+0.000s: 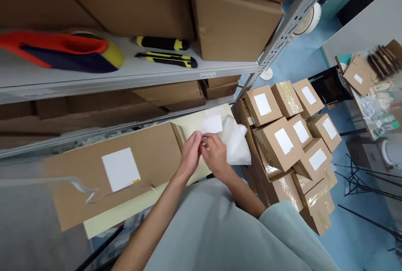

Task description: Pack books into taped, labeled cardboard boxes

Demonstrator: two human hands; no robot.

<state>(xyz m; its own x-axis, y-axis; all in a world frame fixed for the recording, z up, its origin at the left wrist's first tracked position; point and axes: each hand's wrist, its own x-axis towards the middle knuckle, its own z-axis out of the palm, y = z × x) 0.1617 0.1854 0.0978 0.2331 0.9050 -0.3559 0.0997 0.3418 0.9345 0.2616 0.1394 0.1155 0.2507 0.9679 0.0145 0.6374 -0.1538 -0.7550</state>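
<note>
My left hand (pixel 190 152) and my right hand (pixel 215 152) meet over the pale yellow board (pixel 135 210), fingertips pinched together. What lies between the fingers is too small to make out. Just beyond them is a small white paper (pixel 212 124). Crumpled white foam wrap (pixel 235 141) lies right of my right hand. To the left, a long flat cardboard box (pixel 91 162) with a white label (pixel 121 169) rests on the board.
A metal shelf (pixel 125 79) above holds two yellow-black cutters (pixel 168 58), a tape dispenser (pixel 72 51) and cardboard boxes (pixel 235 24). At right, a large carton (pixel 251 153) is piled with labelled boxes (pixel 279 143). A cluttered table (pixel 361 112) stands farther right.
</note>
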